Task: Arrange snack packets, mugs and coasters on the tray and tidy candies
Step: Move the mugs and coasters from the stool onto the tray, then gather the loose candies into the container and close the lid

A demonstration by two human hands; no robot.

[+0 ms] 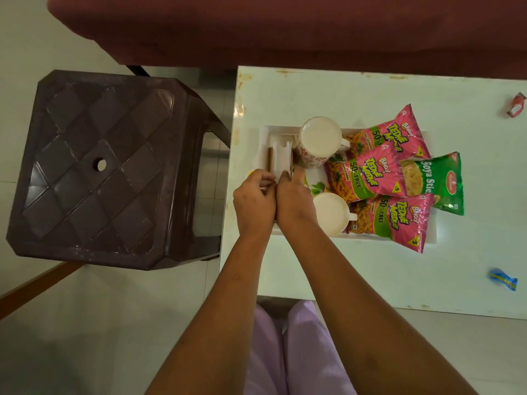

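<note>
A white tray (265, 135) lies on the white table (342, 92). It holds two white mugs, one with a floral print (319, 141) and one nearer me (330, 213), and three pink snack packets (368, 175). A green packet (433, 181) overhangs the tray's right rim. At the tray's left end, a stack of white coasters (281, 158) stands on edge. My left hand (253, 201) and my right hand (295, 198) pinch its near end, side by side. Two candies lie loose on the table, a red one (516, 105) and a blue one (503, 279).
A dark brown plastic stool (97, 169) stands on the floor just left of the table. A maroon sofa edge (285, 29) runs along the far side. A small yellow object (251, 174) peeks out beside my left hand. My legs in pink trousers are below the table's near edge.
</note>
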